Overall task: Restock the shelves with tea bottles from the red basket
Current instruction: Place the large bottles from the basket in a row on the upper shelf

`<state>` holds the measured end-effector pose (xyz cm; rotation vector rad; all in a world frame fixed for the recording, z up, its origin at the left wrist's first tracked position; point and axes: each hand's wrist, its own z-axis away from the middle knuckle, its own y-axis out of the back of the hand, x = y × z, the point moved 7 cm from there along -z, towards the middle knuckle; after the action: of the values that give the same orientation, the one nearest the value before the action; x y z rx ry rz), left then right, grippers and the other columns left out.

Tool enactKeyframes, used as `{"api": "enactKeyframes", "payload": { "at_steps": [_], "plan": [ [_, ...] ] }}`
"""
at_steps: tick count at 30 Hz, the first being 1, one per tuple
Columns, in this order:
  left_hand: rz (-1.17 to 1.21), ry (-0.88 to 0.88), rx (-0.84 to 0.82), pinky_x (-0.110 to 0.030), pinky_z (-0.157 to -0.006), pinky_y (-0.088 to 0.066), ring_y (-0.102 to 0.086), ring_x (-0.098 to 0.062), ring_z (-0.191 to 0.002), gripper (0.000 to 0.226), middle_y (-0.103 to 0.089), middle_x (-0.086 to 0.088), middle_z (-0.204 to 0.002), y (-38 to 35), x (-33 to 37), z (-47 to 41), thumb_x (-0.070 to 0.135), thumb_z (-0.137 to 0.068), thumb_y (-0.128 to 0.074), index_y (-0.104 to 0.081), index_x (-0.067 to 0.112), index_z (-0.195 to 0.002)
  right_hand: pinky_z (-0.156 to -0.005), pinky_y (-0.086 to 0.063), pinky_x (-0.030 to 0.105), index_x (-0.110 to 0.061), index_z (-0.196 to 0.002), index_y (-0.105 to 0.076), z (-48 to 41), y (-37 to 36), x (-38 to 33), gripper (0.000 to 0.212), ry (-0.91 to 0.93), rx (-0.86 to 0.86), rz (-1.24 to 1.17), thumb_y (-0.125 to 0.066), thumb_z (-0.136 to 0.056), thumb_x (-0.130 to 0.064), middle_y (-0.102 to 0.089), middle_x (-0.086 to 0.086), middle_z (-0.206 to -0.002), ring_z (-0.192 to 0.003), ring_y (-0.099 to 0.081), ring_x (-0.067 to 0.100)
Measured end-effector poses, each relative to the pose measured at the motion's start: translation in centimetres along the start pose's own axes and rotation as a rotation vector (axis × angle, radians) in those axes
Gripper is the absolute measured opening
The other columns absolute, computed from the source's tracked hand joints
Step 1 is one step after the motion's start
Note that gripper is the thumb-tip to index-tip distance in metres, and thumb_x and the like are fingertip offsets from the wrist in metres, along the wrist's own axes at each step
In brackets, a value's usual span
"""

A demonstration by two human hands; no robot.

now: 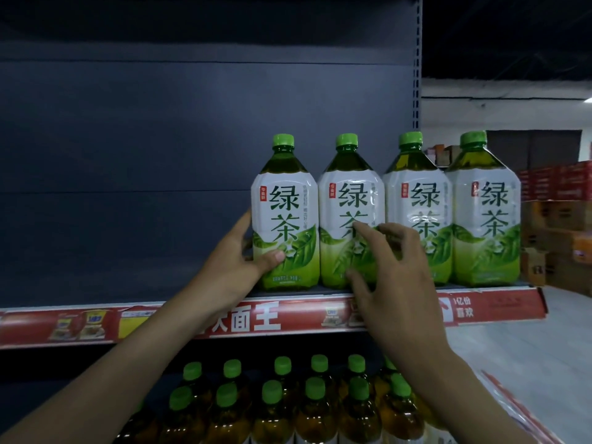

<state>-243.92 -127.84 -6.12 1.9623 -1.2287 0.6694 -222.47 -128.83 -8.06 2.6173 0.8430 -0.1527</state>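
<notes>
Left grip (238, 261) clamped on the leftmost green tea bottle (285, 219) we seem to be shelving, right grip (394, 270) apart; next, release it squarely.

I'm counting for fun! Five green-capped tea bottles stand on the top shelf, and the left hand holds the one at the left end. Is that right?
Not quite. The head view shows four bottles on that shelf, not five. The rest is right: their caps are green, and the left hand holds the left-end bottle.
</notes>
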Motion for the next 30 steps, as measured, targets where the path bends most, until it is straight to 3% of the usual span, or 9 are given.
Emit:
{"api": "enactKeyframes", "payload": {
  "at_steps": [5,9,11,14,17,21,26,30],
  "plan": [
    [-0.055,0.006,-0.056,-0.006,-0.077,-0.051,-0.060,-0.008,-0.116,0.068,-0.060,0.010,-0.132,-0.1,-0.1,0.0,0.016,-0.091,-0.065,-0.031,0.035,-0.147,-0.082,-0.039,0.024,-0.024,-0.139,-0.049,0.1,-0.1,0.0,0.064,-0.015,-0.016,0.002,-0.076,-0.082,-0.016,-0.042,0.008,-0.135,-0.125,-0.046,0.027],
    [-0.107,0.019,-0.089,-0.033,-0.104,-0.046,-0.056,-0.010,-0.123,0.067,-0.057,0.013,-0.136,0.0,-0.1,0.1,0.026,-0.093,-0.064,-0.028,0.040,-0.147,-0.079,-0.039,0.025,-0.023,-0.140,-0.047,0.0,0.1,-0.4,0.063,-0.021,-0.051,0.035,-0.073,-0.084,-0.014,-0.040,0.009,-0.135,-0.125,-0.044,0.029],
    [-0.197,0.039,-0.086,-0.032,-0.105,-0.040,-0.053,-0.009,-0.126,0.064,-0.056,0.017,-0.136,0.1,0.1,0.7,0.029,-0.094,-0.061,-0.029,0.040,-0.147,-0.078,-0.044,0.029,-0.023,-0.141,-0.046,0.0,0.2,-0.8,0.063,-0.040,-0.081,0.068,-0.071,-0.084,-0.014,-0.038,0.010,-0.136,-0.125,-0.042,0.030],
    [-0.504,0.016,-0.078,-0.026,-0.095,-0.037,-0.049,-0.015,-0.129,0.063,-0.051,0.013,-0.140,0.6,1.1,3.1,0.038,-0.095,-0.055,-0.022,0.042,-0.149,-0.086,-0.048,0.040,-0.020,-0.138,-0.048,0.8,0.5,-2.9,0.058,-0.001,-0.116,0.095,-0.068,-0.083,-0.015,-0.040,0.013,-0.133,-0.121,-0.041,0.031],
    [-0.889,0.016,-0.108,-0.037,-0.107,-0.036,-0.031,-0.022,-0.142,0.071,-0.029,0.000,-0.158,1.8,1.4,6.7,0.047,-0.098,-0.045,-0.007,0.030,-0.155,-0.082,-0.048,0.041,-0.015,-0.129,-0.056,2.3,0.1,-6.6,0.046,0.097,-0.162,0.077,-0.064,-0.084,-0.019,-0.046,0.014,-0.123,-0.111,-0.047,0.032],
    [-1.201,-0.120,0.044,-0.044,-0.103,-0.041,-0.043,-0.032,-0.133,0.061,-0.048,-0.015,-0.144,4.9,1.9,13.7,0.040,-0.097,-0.039,-0.032,0.011,-0.150,-0.075,-0.050,0.042,-0.008,-0.117,-0.062,6.0,-1.9,-12.5,0.036,0.195,-0.279,-0.037,-0.060,-0.082,-0.018,-0.053,0.018,-0.111,-0.099,-0.053,0.039],
    [-1.337,0.173,0.004,-0.044,-0.114,-0.028,-0.027,-0.033,-0.145,0.064,-0.032,-0.014,-0.155,12.0,-2.8,25.5,0.033,-0.097,-0.046,-0.024,0.012,-0.153,-0.087,-0.050,0.044,-0.019,-0.133,-0.048,13.6,-5.7,-21.0,0.038,0.261,-0.618,-0.198,-0.051,-0.096,-0.027,-0.042,0.010,-0.126,-0.117,-0.045,0.031],
    [-1.411,0.435,0.000,-0.048,-0.103,-0.043,-0.047,-0.038,-0.130,0.061,-0.053,-0.017,-0.138,18.2,-6.6,37.8,0.038,-0.088,-0.039,-0.045,0.010,-0.143,-0.079,-0.047,0.039,-0.020,-0.132,-0.046,23.3,-8.6,-29.7,0.031,0.384,-0.840,-0.363,-0.044,-0.102,-0.025,-0.043,0.008,-0.127,-0.107,-0.049,0.028]
  ]
}}
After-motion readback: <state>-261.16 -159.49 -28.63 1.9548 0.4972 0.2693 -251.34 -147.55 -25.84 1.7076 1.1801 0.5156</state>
